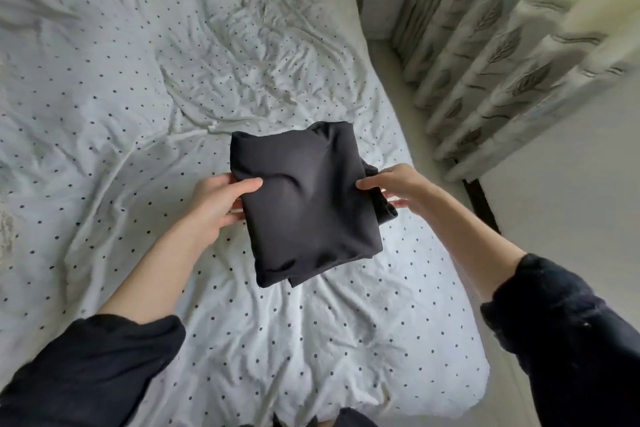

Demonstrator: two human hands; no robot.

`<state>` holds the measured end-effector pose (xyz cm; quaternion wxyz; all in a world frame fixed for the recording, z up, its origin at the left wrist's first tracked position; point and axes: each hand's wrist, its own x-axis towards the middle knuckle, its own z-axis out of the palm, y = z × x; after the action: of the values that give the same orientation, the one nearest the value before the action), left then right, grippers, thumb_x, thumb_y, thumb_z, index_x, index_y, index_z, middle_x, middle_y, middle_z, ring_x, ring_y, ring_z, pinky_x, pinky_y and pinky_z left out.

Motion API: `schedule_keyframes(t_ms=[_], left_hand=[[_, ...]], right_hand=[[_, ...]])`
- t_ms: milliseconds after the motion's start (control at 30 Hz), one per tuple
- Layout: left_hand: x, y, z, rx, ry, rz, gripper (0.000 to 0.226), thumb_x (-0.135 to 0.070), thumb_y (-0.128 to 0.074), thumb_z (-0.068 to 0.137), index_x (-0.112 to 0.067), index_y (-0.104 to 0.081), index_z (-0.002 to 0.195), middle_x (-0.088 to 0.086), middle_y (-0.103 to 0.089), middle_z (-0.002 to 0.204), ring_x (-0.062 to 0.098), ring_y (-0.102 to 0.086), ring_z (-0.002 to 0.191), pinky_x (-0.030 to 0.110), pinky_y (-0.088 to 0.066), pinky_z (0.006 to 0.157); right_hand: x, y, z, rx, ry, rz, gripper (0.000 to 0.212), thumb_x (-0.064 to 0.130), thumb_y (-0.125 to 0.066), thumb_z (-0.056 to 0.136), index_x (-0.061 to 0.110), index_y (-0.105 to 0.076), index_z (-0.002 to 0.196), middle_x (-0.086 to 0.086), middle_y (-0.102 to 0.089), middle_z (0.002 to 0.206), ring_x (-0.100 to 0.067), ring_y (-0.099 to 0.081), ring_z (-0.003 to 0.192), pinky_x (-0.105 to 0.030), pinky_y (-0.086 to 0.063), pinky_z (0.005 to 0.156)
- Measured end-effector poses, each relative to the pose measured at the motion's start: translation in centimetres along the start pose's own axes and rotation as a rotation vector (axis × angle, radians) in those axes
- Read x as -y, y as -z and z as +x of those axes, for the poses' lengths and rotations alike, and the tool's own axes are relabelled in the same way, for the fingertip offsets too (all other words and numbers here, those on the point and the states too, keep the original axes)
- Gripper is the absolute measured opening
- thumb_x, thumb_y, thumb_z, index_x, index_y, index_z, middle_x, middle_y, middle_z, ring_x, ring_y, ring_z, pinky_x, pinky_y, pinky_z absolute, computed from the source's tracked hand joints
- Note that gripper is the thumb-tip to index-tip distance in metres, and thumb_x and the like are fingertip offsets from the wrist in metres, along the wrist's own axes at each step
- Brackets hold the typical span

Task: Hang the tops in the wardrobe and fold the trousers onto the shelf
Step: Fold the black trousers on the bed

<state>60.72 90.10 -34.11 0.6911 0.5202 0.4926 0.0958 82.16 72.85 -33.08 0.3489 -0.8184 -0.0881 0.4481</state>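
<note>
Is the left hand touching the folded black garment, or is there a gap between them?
Touching. In the head view the left hand holds the left edge of the folded black garment: its thumb lies on top of the cloth and the fingers go under it.

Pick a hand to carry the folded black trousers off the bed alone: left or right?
Left, probably. The left hand grips the folded trousers with thumb on top and fingers beneath, near the bundle's middle. The right hand only pinches the loose edge layers, so the stack would likely sag or unfold.
</note>
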Motion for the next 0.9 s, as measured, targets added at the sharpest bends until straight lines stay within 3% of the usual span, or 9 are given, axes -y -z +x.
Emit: schedule_keyframes(t_ms=[67, 233, 367, 433, 533, 633, 700, 767, 900], left_hand=[[-1.7, -1.6, -1.0, 0.127, -0.053, 0.046, 0.007, -0.015, -0.071, 0.081, -0.018, -0.067, 0.086, -0.003, -0.071, 0.081, 0.012, -0.065, 0.072, 0.025, -0.050, 0.061], [-5.4, -6.7, -5.3, 0.439, -0.182, 0.211, 0.008, -0.016, -0.072, 0.080, -0.015, -0.068, 0.088, -0.001, -0.072, 0.085, 0.014, -0.066, 0.076, 0.026, -0.050, 0.064], [-6.3, -11.9, -10.9, 0.688, -0.299, 0.342, 0.006, -0.016, -0.069, 0.083, -0.015, -0.067, 0.089, 0.000, -0.070, 0.083, 0.013, -0.064, 0.072, 0.021, -0.049, 0.056], [-5.5, -14.8, -15.0, 0.833, -0.338, 0.405, 0.007, -0.014, -0.068, 0.084, -0.015, -0.067, 0.091, -0.002, -0.069, 0.083, 0.012, -0.064, 0.069, 0.018, -0.050, 0.051], [-3.5, -18.3, -20.8, 1.019, -0.367, 0.459, 0.006, -0.012, -0.067, 0.084, -0.016, -0.067, 0.088, -0.005, -0.070, 0.077, 0.006, -0.065, 0.058, 0.017, -0.049, 0.046], [-0.5, -21.2, -28.1, 1.230, -0.386, 0.530, 0.008, -0.014, -0.068, 0.084, -0.018, -0.069, 0.090, -0.008, -0.073, 0.074, 0.004, -0.068, 0.060, 0.016, -0.050, 0.048], [2.3, -22.9, -34.3, 1.394, -0.383, 0.583, 0.008, -0.014, -0.068, 0.084, -0.019, -0.068, 0.090, -0.008, -0.074, 0.074, 0.006, -0.069, 0.062, 0.016, -0.051, 0.049], [4.3, -23.5, -38.7, 1.512, -0.395, 0.603, 0.008, -0.015, -0.068, 0.084, -0.020, -0.069, 0.089, -0.007, -0.074, 0.075, 0.007, -0.069, 0.063, 0.018, -0.052, 0.052], [10.0, -23.4, -49.7, 1.760, -0.389, 0.657, 0.008, -0.016, -0.069, 0.083, -0.022, -0.070, 0.088, -0.006, -0.074, 0.077, 0.007, -0.069, 0.064, 0.021, -0.050, 0.056]], right_hand=[[-1.1, 1.8, -3.9, -0.101, -0.008, 0.098, 0.027, 0.017, -0.075, 0.075, 0.010, -0.064, 0.099, -0.006, -0.050, 0.087, -0.017, -0.046, 0.076, -0.026, -0.037, 0.059], [-6.1, 4.2, -15.2, -0.403, -0.068, 0.305, 0.022, 0.020, -0.076, 0.075, 0.013, -0.055, 0.077, -0.005, -0.044, 0.076, -0.013, -0.041, 0.057, -0.020, -0.033, 0.050], [-11.0, 4.2, -24.9, -0.591, -0.088, 0.468, 0.026, 0.022, -0.074, 0.077, 0.013, -0.050, 0.079, -0.007, -0.039, 0.080, -0.020, -0.037, 0.069, -0.026, -0.028, 0.058], [-14.4, 3.7, -30.2, -0.741, -0.109, 0.556, 0.031, 0.021, -0.072, 0.078, 0.014, -0.045, 0.066, -0.003, -0.037, 0.063, -0.017, -0.035, 0.058, -0.022, -0.027, 0.053], [-18.7, 2.0, -37.8, -0.948, -0.148, 0.650, 0.044, 0.016, -0.070, 0.081, 0.017, -0.037, 0.052, 0.011, -0.031, 0.034, -0.007, -0.032, 0.030, -0.012, -0.024, 0.033], [-23.0, -0.8, -46.3, -1.135, -0.214, 0.748, 0.046, 0.014, -0.069, 0.082, 0.017, -0.034, 0.052, 0.015, -0.031, 0.028, -0.001, -0.030, 0.023, -0.010, -0.021, 0.029], [-26.2, -3.6, -52.8, -1.287, -0.279, 0.807, 0.038, 0.015, -0.069, 0.081, 0.013, -0.043, 0.055, 0.012, -0.043, 0.033, -0.001, -0.039, 0.027, -0.011, -0.029, 0.032], [-28.2, -6.0, -57.1, -1.350, -0.327, 0.872, 0.021, 0.019, -0.071, 0.080, 0.006, -0.059, 0.069, 0.000, -0.063, 0.056, -0.006, -0.056, 0.044, -0.015, -0.044, 0.043], [-32.0, -12.3, -68.0, -1.562, -0.486, 0.903, 0.025, 0.023, -0.070, 0.079, 0.000, -0.067, 0.089, -0.008, -0.069, 0.082, -0.015, -0.063, 0.067, -0.023, -0.050, 0.063]])
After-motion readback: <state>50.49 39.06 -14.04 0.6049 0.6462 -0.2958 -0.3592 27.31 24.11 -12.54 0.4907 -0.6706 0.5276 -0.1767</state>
